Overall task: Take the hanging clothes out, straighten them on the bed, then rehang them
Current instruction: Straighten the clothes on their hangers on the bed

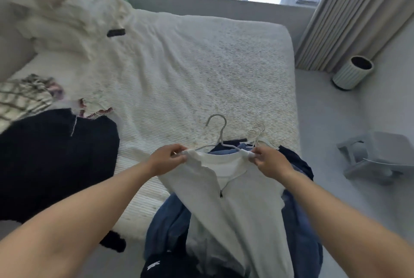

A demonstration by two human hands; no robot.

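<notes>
A white zip-neck top (237, 206) hangs on a white hanger (220, 134) above the near corner of the bed (190, 71). My left hand (167, 159) pinches the top's left shoulder at the hanger's end. My right hand (270, 163) pinches its right shoulder the same way. Under the top lie blue and dark garments (170, 221) on several more white hangers (257, 132). A black garment (51, 165) lies spread on the bed's left side.
A plaid cloth (22, 96) and a crumpled cream duvet (74, 15) lie at the bed's left and head. A small black object (115, 32) rests on the sheet. On the grey floor at right stand a ribbed bin (351, 71) and an overturned grey stool (378, 156). Curtains hang beyond.
</notes>
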